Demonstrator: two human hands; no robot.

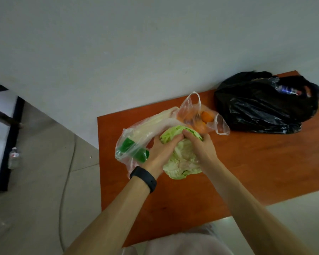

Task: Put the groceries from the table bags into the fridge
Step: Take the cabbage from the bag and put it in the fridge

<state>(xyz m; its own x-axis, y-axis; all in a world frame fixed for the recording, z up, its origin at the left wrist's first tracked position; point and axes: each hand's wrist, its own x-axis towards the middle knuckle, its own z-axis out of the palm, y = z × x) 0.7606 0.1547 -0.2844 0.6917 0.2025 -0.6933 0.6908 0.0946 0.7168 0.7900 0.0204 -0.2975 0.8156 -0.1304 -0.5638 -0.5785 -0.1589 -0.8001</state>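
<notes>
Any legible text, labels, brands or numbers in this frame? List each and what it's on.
Nothing can be read.
Bottle in the black bag: blue label, print too blurred to read.
Clear bottle at far left: red-and-white label, too small and blurred to read.

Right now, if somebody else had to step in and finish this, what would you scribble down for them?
Left hand: grips the cabbage on its left side.
Right hand: grips it on the right.
Things: the cabbage is at the mouth of the clear bag on the table. That bag holds oranges and green items. The black bag lies further right, bulging.
Done: nothing visibly put away; the fridge is out of view.
Left: carry the cabbage to the fridge, then empty both bags.
</notes>
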